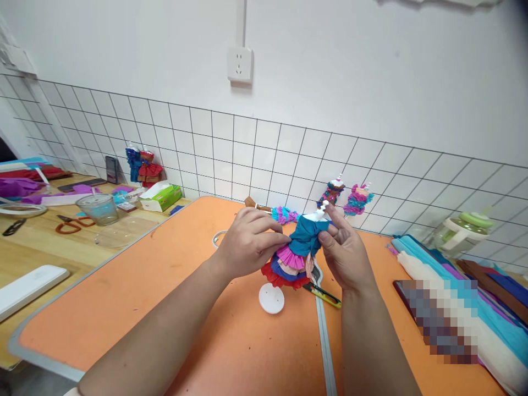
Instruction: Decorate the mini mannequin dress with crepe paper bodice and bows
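Note:
A miniature dress form [307,236] in a crepe-paper dress is tilted between my hands above the orange table. Its bodice is teal, over ruffled tiers of pink, peach, blue and red, with a white knob at the neck. The round white base [271,298] shows below the hem. My left hand [253,239] pinches the dress at the waist with closed fingers. Around the upper body on the other side is my right hand [344,247], its thumb on the teal paper and some fingers hidden behind. A yellow-and-black utility knife [328,296] lies just beneath.
Other dressed forms stand by the wire grid, some at back right [358,199], some at left [149,168]. Crepe-paper sheets [457,297] and a green-lidded bottle [462,234] are at right. Scissors [74,224], a glass cup [98,209] and a tissue pack [160,196] lie left.

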A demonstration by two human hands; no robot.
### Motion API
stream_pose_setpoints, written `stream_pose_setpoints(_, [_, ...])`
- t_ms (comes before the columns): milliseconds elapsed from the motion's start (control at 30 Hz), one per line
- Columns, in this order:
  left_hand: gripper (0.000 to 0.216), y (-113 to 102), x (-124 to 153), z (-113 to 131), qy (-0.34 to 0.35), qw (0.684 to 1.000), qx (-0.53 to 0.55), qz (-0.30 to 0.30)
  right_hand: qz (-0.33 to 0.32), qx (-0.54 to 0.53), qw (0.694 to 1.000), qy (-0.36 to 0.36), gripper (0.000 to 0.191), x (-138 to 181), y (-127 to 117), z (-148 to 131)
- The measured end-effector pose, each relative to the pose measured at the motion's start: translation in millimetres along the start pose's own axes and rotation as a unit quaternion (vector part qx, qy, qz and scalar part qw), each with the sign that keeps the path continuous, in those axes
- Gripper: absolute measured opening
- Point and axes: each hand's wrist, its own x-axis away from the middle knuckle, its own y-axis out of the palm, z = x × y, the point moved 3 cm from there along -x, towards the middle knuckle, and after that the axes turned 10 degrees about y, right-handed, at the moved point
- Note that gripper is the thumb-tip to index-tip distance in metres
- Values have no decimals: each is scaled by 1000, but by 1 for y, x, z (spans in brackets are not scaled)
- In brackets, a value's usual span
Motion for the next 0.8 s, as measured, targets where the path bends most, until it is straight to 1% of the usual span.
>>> stream_pose_setpoints(100, [9, 2, 0, 2, 25, 999, -35, -17, -14, -2, 1000, 5, 88, -1, 1, 4])
stream_pose_setpoints(267, [15, 0, -2, 5, 58, 996, -60, -9, -17, -19, 1000, 0, 84, -1, 1, 4])
stream_pose_setpoints(367, [13, -1, -2, 5, 62, 997, -42, -11, -14, -14, 1000, -1, 84, 0, 1, 2])
stream_pose_setpoints(467, [13, 0, -1, 4, 54, 998, 0, -13, -9, 1, 1000, -9, 84, 0, 1, 0])
stream_pose_setpoints(533, [13, -1, 0, 3, 20, 998, 57, 9, -3, 10, 1000, -13, 84, 1, 0, -1])
stream_pose_setpoints(567, [13, -1, 0, 1, -13, 995, 97, 31, 1, 13, 1000, -14, 84, 1, 0, -1])
stream_pose_setpoints(633, [14, -2, -1, -2, -97, 977, 180, 58, 6, 19, 1000, -20, 84, 2, -1, -1])
stream_pose_setpoints(700, [11, -1, -2, -4, -157, 957, 238, 52, -2, 21, 999, -26, 83, 2, 0, -1])
stream_pose_setpoints(733, [10, -1, -2, -4, -169, 952, 252, 41, -9, 21, 999, -27, 83, 2, 1, -1])
stream_pose_setpoints(800, [10, -2, -5, -3, -167, 951, 260, 25, -23, 21, 999, -26, 82, 2, 3, -1])
